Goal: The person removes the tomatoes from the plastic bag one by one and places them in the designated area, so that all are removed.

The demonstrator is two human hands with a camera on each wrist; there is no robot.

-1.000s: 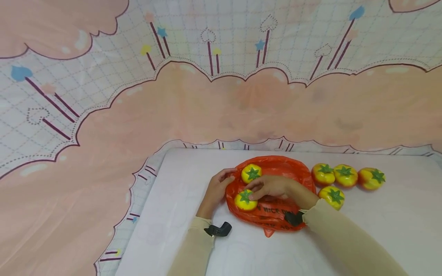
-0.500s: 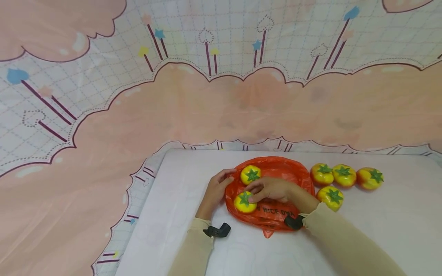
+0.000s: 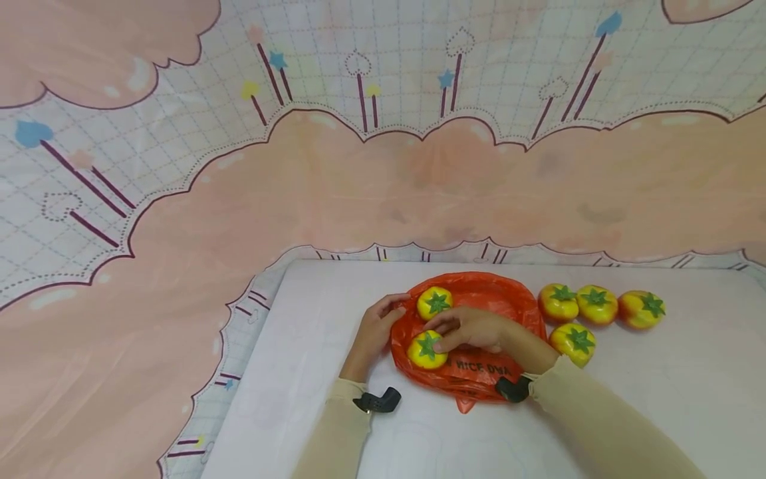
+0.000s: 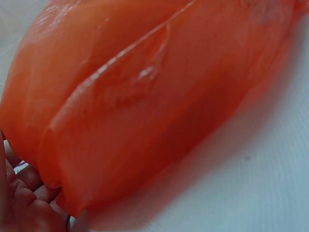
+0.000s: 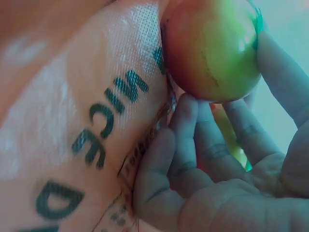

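While the left forearm comes up steeply from the bottom edge, the right forearm slants in from the lower right, crossing the near right rim of the red bag point(image 3: 509, 293) so that its wrist lies over the plastic. The left hand point(image 3: 376, 326) is bent at the bag's left edge, its fingers curled round the plastic and holding it. The right hand point(image 3: 473, 327) reaches left over the bag's middle, back upward, gripping the nearer fruit point(image 3: 425, 357): the thumb presses by its green leaf crown and the fingertips meet its side and underside. That fruit is within the bag's rim, at the left; whether it rests on the plastic or is held just above it, I cannot tell. The farther fruit point(image 3: 433, 299) sits just behind, also within the rim. To the right of the bag, on the white worktop point(image 3: 299, 346), stand four more fruits: a row of three, the left fruit point(image 3: 558, 299), the middle fruit point(image 3: 596, 307) and the right fruit point(image 3: 639, 311), and a front fruit point(image 3: 571, 349) nearer the person.
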